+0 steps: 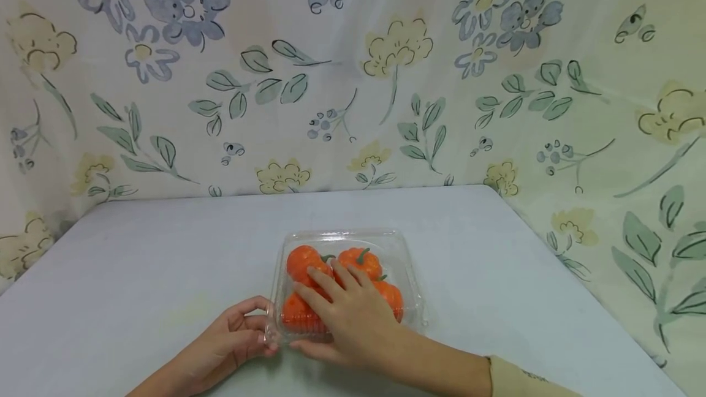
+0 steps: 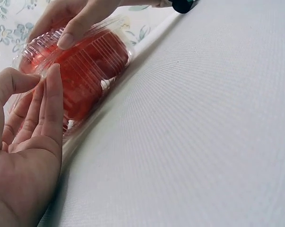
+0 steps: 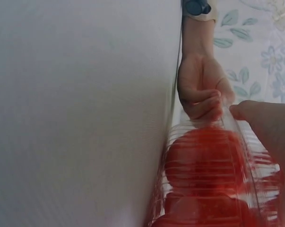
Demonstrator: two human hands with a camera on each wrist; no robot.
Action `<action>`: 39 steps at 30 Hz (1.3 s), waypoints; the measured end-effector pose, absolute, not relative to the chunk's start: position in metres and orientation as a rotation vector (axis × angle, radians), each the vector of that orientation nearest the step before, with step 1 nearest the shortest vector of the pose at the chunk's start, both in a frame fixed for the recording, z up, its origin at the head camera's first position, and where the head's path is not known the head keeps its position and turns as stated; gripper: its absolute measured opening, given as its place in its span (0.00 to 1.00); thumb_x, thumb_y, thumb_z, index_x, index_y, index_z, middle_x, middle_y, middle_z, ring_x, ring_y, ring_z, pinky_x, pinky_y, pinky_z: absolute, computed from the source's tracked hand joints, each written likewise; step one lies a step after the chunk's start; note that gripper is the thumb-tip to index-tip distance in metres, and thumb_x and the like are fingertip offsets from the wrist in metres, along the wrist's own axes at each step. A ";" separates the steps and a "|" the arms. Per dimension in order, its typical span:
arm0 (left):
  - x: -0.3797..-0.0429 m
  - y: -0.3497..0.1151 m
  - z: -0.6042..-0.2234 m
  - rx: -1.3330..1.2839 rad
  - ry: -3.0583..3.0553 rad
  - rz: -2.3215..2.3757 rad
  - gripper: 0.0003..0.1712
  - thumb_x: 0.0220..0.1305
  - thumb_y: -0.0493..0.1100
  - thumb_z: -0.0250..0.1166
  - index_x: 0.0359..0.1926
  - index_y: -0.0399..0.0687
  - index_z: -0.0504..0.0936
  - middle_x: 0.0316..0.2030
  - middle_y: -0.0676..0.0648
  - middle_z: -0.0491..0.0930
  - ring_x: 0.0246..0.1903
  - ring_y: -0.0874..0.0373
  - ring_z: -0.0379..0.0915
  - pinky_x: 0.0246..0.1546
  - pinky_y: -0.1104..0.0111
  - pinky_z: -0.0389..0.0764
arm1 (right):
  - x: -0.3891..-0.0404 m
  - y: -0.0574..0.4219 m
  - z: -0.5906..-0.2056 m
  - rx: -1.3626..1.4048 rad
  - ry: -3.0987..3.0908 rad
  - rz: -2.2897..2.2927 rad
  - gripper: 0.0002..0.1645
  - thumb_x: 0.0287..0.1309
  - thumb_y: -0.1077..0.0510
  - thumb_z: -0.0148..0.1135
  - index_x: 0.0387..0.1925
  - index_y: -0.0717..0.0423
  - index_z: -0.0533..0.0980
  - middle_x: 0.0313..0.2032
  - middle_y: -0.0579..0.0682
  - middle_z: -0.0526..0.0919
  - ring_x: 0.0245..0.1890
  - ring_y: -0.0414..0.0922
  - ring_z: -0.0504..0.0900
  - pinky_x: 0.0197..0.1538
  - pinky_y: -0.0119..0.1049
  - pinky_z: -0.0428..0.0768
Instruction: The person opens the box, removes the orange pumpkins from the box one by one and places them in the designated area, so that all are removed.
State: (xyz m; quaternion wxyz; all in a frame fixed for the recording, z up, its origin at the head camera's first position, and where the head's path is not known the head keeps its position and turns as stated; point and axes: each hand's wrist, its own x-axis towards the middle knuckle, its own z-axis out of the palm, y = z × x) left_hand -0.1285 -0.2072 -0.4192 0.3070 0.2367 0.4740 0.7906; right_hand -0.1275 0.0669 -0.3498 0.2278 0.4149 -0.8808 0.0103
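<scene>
A clear plastic clamshell box sits on the table with several small orange pumpkins inside, some with green stems. My left hand pinches the box's near left corner between thumb and fingers; the left wrist view shows the thumb and index fingertips at the rim. My right hand lies across the top of the box with fingers spread, its thumb at the near edge. It covers part of the pumpkins in the head view. From the right wrist view, the ribbed box wall shows red-orange through it.
The box stands on a white-covered table, near its front edge. Behind and to the right hangs a cream curtain printed with flowers and leaves. A beige sleeve covers the right forearm.
</scene>
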 end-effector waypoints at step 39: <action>-0.131 -0.211 -0.415 0.590 1.398 2.079 0.22 0.75 0.28 0.52 0.63 0.53 0.69 0.54 0.49 0.80 0.49 0.56 0.86 0.55 0.62 0.87 | -0.125 0.101 -0.348 1.212 -2.264 0.276 0.36 0.59 0.34 0.74 0.64 0.44 0.81 0.63 0.48 0.83 0.65 0.51 0.81 0.64 0.49 0.81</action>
